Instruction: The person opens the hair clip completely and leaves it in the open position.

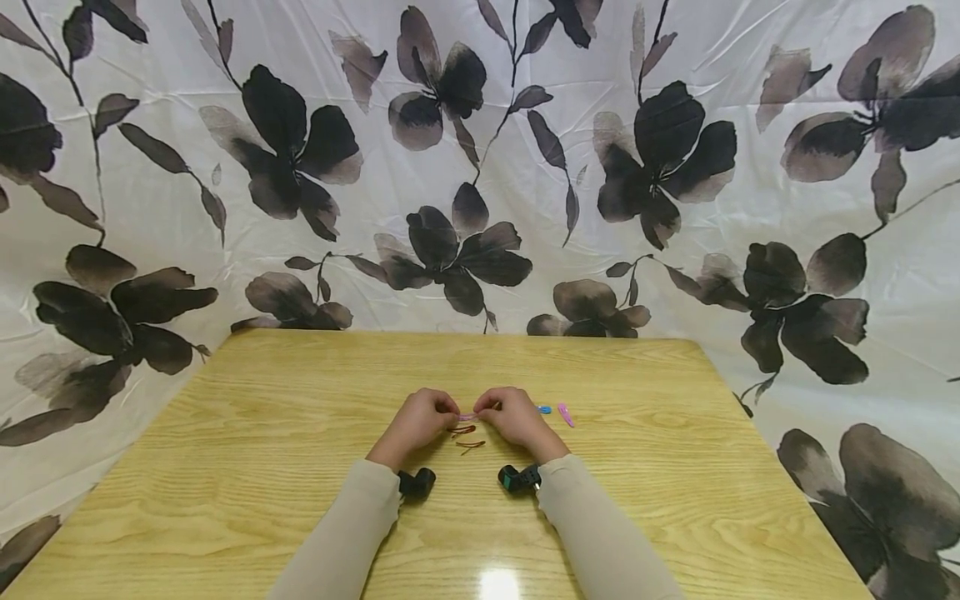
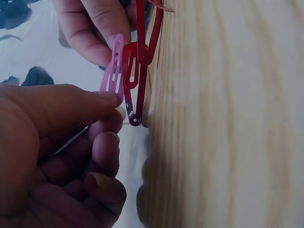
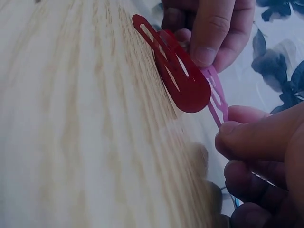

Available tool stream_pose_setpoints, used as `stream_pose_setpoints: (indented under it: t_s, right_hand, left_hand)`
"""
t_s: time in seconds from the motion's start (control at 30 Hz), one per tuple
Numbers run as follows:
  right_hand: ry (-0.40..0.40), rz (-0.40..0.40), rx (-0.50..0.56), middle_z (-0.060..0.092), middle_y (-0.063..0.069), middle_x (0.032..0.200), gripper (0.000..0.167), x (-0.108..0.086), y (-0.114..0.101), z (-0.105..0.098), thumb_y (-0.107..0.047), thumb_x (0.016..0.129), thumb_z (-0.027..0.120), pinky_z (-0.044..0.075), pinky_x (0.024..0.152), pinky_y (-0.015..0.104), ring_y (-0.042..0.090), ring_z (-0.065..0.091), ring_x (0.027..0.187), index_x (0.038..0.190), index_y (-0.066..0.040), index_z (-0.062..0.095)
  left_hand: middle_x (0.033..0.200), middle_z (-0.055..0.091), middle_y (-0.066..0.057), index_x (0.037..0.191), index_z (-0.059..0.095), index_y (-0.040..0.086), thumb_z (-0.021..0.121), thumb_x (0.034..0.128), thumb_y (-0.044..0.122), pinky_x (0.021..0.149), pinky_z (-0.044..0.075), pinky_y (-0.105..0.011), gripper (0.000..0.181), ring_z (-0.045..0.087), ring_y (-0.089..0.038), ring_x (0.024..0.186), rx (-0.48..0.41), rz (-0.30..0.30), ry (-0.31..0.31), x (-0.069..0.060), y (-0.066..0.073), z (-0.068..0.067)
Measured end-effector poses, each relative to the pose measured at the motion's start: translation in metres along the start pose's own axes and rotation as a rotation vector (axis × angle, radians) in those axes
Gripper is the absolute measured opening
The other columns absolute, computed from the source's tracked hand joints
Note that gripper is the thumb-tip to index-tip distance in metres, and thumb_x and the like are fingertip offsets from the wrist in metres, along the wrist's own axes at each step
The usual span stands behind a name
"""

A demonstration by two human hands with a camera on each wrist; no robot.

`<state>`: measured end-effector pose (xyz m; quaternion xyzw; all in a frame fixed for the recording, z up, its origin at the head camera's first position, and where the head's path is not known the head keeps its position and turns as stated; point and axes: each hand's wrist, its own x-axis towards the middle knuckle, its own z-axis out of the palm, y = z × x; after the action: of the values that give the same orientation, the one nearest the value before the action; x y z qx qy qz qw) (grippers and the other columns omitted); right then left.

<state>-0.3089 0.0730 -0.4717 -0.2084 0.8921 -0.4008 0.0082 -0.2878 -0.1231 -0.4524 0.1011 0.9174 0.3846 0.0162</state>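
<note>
A pink snap hair clip [image 1: 467,417] is stretched between both hands just above the table. My left hand [image 1: 422,419] pinches one end between thumb and fingers, as the left wrist view also shows on the pink clip [image 2: 114,80]. The other end is pinched by my right hand [image 1: 512,415]; in the right wrist view two thin strips of the clip [image 3: 220,95] stand apart near that thumb. Close below the hands lie two red snap hair clips, one nearer the fingers [image 1: 463,430] and one closer to me [image 1: 471,444].
Right of my right hand lie a blue hair clip [image 1: 544,409], partly hidden by that hand, and another pink hair clip [image 1: 566,415]. The wooden table [image 1: 247,417] meets a flowered cloth [image 1: 555,275] at its back and sides.
</note>
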Motion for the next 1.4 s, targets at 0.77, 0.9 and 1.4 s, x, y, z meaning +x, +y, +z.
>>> stream_pose_setpoints:
  t_s: [0.77,0.9,1.4]
  right_hand:
    - [-0.048,-0.002,-0.078,0.070,-0.004,0.090,0.011,0.0010,-0.0051,0.0006,-0.015,0.093,0.063,0.049,0.078,0.033,0.012,0.061,0.082,0.089,-0.019,0.072]
    - [-0.045,-0.007,-0.085,0.069,-0.004,0.090,0.011,0.0007,-0.0043,0.0012,-0.014,0.093,0.063,0.049,0.078,0.032,0.011,0.060,0.082,0.088,-0.019,0.072]
    - [-0.044,-0.013,-0.068,0.069,-0.003,0.095,0.011,-0.0010,-0.0011,-0.0001,-0.013,0.092,0.065,0.049,0.082,0.034,0.012,0.061,0.087,0.094,-0.019,0.073]
  left_hand:
    - [0.079,0.067,0.002,0.080,0.072,0.013,0.069,0.0871,0.012,0.073,0.049,-0.033,0.008,0.057,-0.013,0.073,0.046,-0.026,-0.032,0.0034,-0.0009,0.0026]
    - [0.079,0.067,0.001,0.081,0.072,0.013,0.069,0.0875,0.013,0.072,0.049,-0.033,0.007,0.058,-0.013,0.073,0.041,-0.033,-0.035,0.0031,-0.0012,0.0030]
    - [0.083,0.068,0.000,0.087,0.072,0.012,0.069,0.0867,0.012,0.075,0.050,-0.035,0.004,0.060,-0.013,0.076,0.028,-0.036,-0.031,-0.0004,0.0009,0.0010]
